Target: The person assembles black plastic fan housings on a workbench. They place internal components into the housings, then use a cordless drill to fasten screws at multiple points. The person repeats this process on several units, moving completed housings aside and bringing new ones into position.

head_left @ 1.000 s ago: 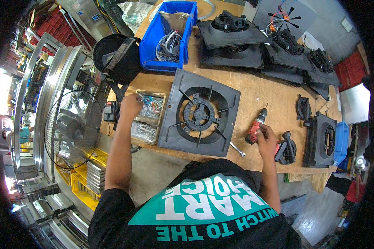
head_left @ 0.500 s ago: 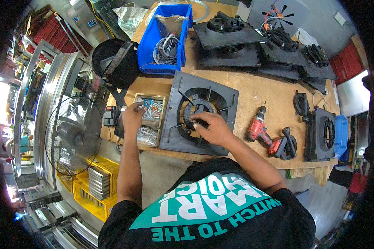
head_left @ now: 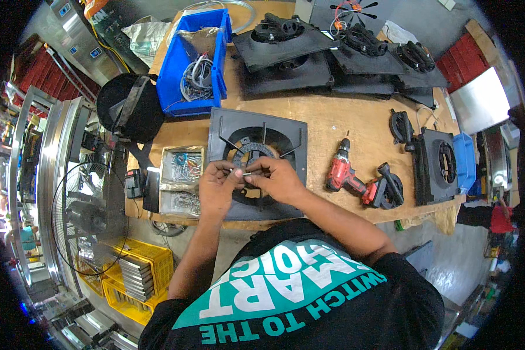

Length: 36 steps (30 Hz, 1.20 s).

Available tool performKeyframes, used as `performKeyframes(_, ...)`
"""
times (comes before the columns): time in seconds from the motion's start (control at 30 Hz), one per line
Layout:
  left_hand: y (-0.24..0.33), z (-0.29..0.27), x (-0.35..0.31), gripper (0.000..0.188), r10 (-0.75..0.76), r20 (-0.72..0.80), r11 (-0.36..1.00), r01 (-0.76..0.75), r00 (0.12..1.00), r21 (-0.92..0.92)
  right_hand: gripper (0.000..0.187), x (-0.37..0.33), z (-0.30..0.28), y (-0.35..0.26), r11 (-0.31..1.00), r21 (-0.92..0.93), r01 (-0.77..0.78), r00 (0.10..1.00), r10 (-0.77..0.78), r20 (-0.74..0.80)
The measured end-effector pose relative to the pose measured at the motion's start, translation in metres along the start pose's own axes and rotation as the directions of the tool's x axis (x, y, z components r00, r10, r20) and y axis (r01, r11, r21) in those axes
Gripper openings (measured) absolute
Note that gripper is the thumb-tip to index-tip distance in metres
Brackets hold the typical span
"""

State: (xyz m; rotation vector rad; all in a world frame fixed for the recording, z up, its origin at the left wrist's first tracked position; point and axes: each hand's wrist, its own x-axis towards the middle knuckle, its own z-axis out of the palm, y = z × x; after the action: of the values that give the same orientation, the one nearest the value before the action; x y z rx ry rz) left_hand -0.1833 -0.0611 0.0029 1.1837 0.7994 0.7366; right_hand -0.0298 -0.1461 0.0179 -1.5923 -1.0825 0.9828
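As far as can be seen, a small pale piece (head_left: 247, 174) is located between the two hands, above the near half of a dark square burner plate (head_left: 297, 140). The right hand (head_left: 279, 179) pinches it, fingers bent inward and knuckles uppermost. The left hand (head_left: 217, 186) meets it from the opposite side, thumb pointing across and fingers curled; whether these also grip the piece cannot be determined. The left forearm rises steeply; the right crosses diagonally from the lower right.

Most of the piece is covered, so its type cannot be established. Both hands obscure part of the plate's opening. A fastener tray (head_left: 163, 189) stands beside the left hand; individual contents are indistinct. A red drill (head_left: 345, 175) lies on the surface (head_left: 318, 119). Farther left, the fan's (head_left: 86, 213) blades are blurred.
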Motion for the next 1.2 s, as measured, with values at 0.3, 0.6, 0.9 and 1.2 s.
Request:
performKeyframes(0.3, -0.012, -0.080, 0.073, 0.034, -0.011, -0.163, 0.867, 0.091, 0.987, 0.490, 0.023, 0.073, -0.014, 0.057, 0.787, -0.615, 0.042, 0.944, -0.233, -0.234)
performKeyframes(0.6, -0.013, -0.077, 0.090, 0.044, -0.489, 0.247, 0.794, 0.310, 0.836, 0.523, 0.023, 0.093, -0.009, 0.067, 0.697, -0.714, 0.067, 0.953, -0.258, -0.162)
performKeyframes(0.9, -0.005, -0.080, 0.081, 0.042, -0.497, 0.233, 0.812, 0.352, 0.836, 0.466, 0.029, 0.100, 0.002, 0.072, 0.690, -0.710, 0.138, 0.926, -0.344, -0.155)
performKeyframes(1.2, 0.037, -0.024, 0.009, 0.075, 0.083, 0.133, 0.802, -0.145, 0.988, 0.579, 0.028, 0.018, 0.013, 0.019, 0.907, -0.240, 0.344, 0.939, -0.336, 0.077)
